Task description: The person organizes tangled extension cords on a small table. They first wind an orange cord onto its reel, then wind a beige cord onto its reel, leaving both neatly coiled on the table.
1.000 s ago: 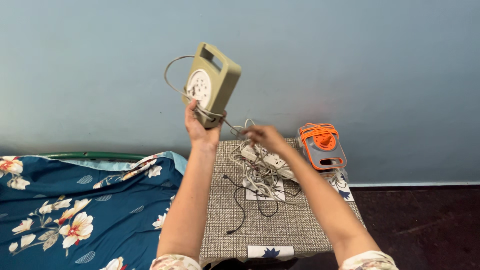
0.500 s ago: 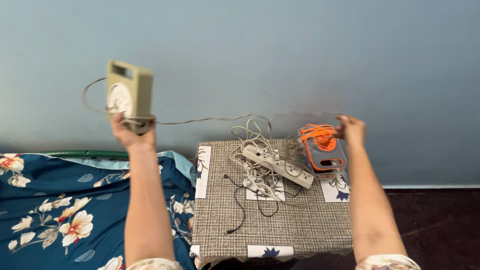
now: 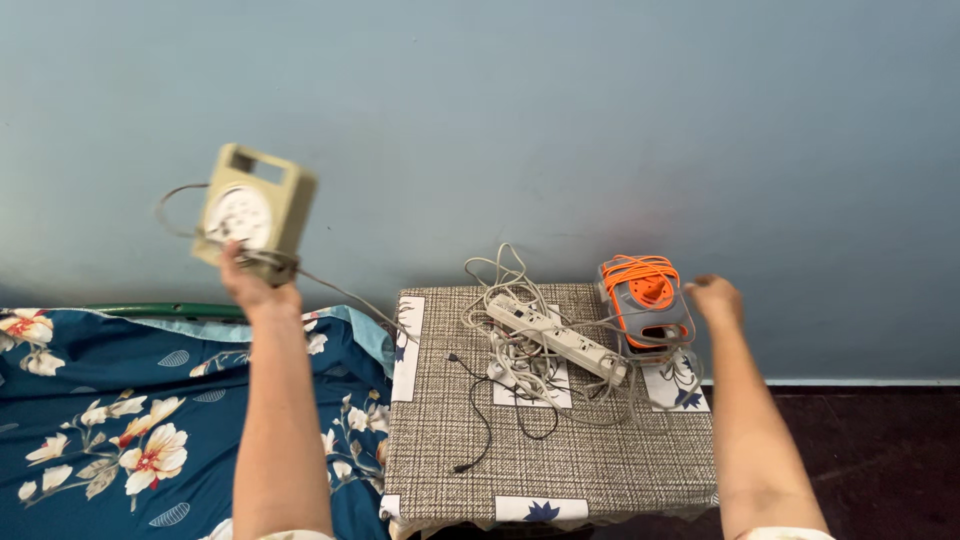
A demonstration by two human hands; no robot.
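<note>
My left hand [image 3: 252,282] is raised over the bed and shut on the lower end of an olive-beige cable reel box [image 3: 258,205] with a white round dial face. A thin grey cord [image 3: 345,295] runs slack from the reel down to the small table [image 3: 560,470]. My right hand [image 3: 716,298] hovers at the table's far right corner, just right of an orange and grey cable reel [image 3: 646,298]. Its fingers are curled, and the grey cord seems to hang from it in a loose loop over the table.
A white power strip [image 3: 555,338] lies in a tangle of pale cords on the checked tablecloth, with a thin black cable [image 3: 480,420] in front. A blue floral bedspread [image 3: 120,420] and green bed rail [image 3: 160,311] are left. Blue wall behind, dark floor [image 3: 860,450] right.
My arms spread apart, drawing the cord taut between them. Since then the right hand has dropped beside the orange reel and the cord has gone slack onto the table; the left hand lowered slightly.
</note>
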